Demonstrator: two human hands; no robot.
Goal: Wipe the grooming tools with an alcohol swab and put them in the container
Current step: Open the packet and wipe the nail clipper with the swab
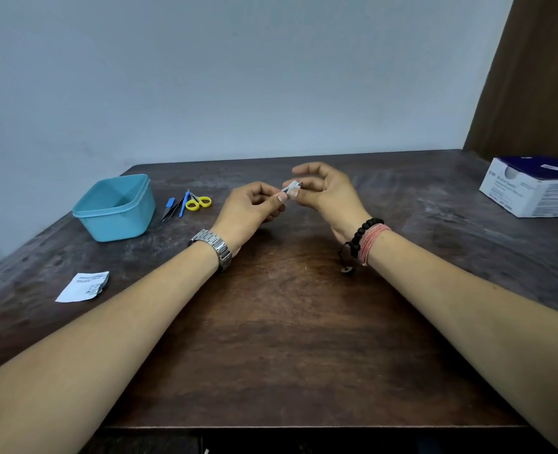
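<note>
Head view: a teal container [115,208] and scissors [199,202] are seen at left. A small metal tool [286,189] is pinched by the left hand [251,213]; a swab [294,188] is pinched around it by the right hand [323,194] above the table [287,322].

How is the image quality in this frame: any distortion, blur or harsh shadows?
Head view: wide-angle stretch, forearms bulging toward the lower corners; light is soft and even, without hard shadows or glare; the small tool between the left hand and right hand is too small and soft to identify.
</note>
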